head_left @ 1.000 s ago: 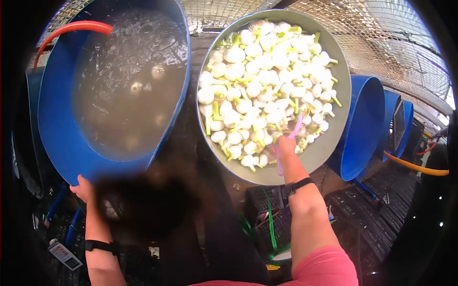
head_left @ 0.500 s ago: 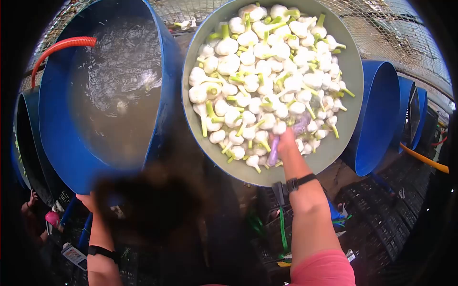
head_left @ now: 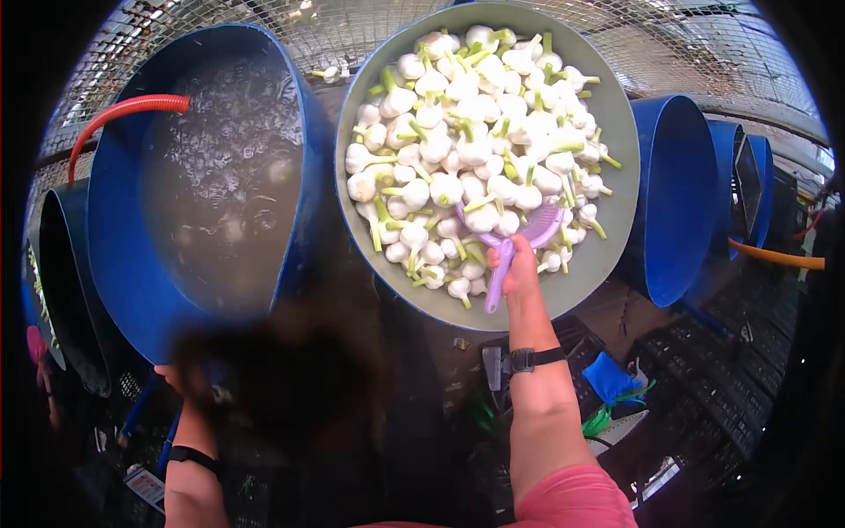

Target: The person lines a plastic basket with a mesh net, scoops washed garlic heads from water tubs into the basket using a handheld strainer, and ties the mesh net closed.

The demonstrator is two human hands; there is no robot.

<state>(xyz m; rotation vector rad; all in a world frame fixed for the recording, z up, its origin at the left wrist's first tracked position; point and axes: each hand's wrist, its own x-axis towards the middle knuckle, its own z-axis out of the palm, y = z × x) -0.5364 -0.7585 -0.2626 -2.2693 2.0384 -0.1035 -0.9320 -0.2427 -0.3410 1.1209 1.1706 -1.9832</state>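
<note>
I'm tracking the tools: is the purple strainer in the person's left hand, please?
No, the right hand grips the purple strainer by its handle, among the garlic bulbs.

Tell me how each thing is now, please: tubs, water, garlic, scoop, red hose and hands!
Water tub: partly filled.
Water: cloudy, rippled.
Red hose: curved, end over the tub.
Garlic tub: heaped with garlic.
Garlic: whitish bulbs, short green stalks.
Scoop: bowl among the garlic.
Right hand: closed on the scoop's handle.
Left hand: at the water tub's edge, grip unclear.
</note>
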